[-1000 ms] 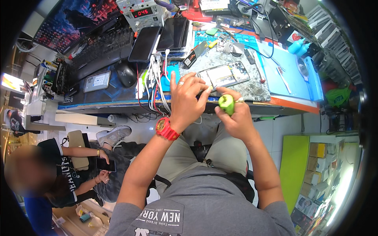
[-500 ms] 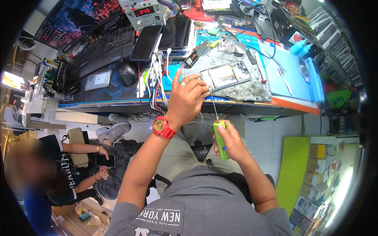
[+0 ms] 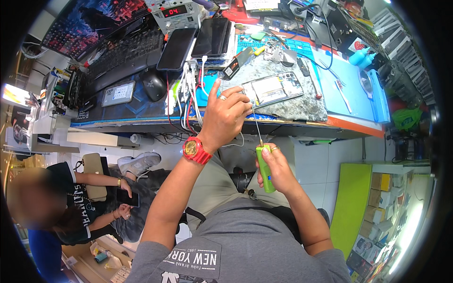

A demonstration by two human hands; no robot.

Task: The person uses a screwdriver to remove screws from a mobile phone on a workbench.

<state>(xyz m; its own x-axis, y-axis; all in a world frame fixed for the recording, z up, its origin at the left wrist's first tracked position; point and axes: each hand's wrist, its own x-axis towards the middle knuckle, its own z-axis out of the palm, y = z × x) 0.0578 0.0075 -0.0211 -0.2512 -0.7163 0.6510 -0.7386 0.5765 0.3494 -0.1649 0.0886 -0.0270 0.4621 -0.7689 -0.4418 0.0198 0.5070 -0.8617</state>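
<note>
An opened smartphone (image 3: 276, 91) with its inner parts exposed lies on a grey stone-patterned mat at the front of the bench. My left hand (image 3: 224, 115), wearing a ring and a red watch, has its fingertips closed at the phone's near left corner, index finger raised. In my right hand (image 3: 279, 172), below the bench edge, is a green electric screwdriver (image 3: 265, 170) gripped by its body. Its long thin shaft points up to that same corner, where my left fingertips partly hide the tip.
Behind my left hand are white cables (image 3: 188, 89) and two dark phones (image 3: 176, 49). A mouse (image 3: 154, 85), keyboard (image 3: 120, 61) and another phone (image 3: 118, 93) sit left. Tweezers and a brush (image 3: 343, 96) lie on a blue mat at right. A seated person (image 3: 101, 198) holds a phone.
Both my hands, the screwdriver and the opened phone keep nearly the same places; the view shifts slightly. At left, the seated person's hands and phone have moved a little.
</note>
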